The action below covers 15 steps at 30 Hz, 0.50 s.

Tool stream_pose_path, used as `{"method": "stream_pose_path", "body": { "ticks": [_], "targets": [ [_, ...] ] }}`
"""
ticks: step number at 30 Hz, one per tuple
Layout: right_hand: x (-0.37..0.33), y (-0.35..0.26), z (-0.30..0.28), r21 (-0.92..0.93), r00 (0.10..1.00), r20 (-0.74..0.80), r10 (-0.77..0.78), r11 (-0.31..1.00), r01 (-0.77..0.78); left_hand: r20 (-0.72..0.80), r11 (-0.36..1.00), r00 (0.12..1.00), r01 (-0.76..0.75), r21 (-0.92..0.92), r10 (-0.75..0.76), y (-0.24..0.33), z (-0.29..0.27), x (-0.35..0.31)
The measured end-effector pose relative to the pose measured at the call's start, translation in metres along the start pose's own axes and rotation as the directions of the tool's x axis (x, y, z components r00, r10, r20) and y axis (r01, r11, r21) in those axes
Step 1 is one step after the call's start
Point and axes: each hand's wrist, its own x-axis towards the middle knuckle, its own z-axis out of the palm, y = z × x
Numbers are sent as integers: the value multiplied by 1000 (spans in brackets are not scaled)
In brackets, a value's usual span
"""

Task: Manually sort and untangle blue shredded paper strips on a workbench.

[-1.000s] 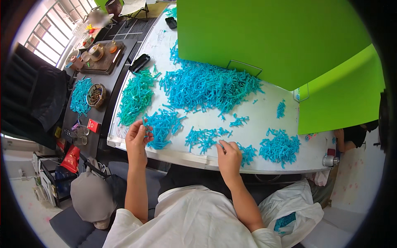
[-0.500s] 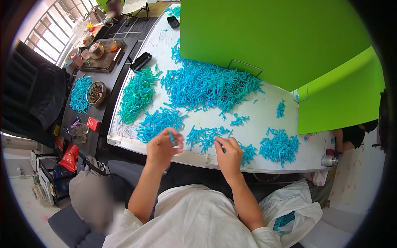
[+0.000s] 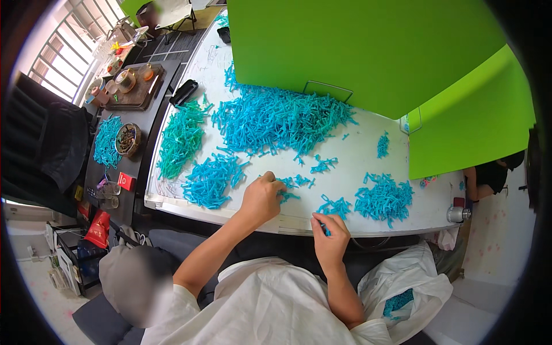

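"What's being worn?"
"A loose white shirt (image 3: 267, 305), softly creased down the front."
"And the sleeves (image 3: 178, 310)?"
"Short and white, left and right alike; the forearms (image 3: 215, 247) and hands (image 3: 261, 200) are bare."

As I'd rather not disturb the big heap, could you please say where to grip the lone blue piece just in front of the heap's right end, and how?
I would pinch the lone blue piece across its middle, from above and the near side: it looks slim and lies flat, with bare white tabletop in front and the big heap close behind. Finer detail is too small to tell.
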Motion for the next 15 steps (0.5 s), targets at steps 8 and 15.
{"method": "stream_pose_path", "body": {
  "ticks": [8,15],
  "targets": [
    [-9,-1,-3,21,998,32,45,999,-46,-12,997,998,53,-64,-54,-9,3,1],
    [-14,-2,-8,25,997,44,56,998,-57,-233,938,951,123,-323,-205,-32,-26,5]
  ]
}}
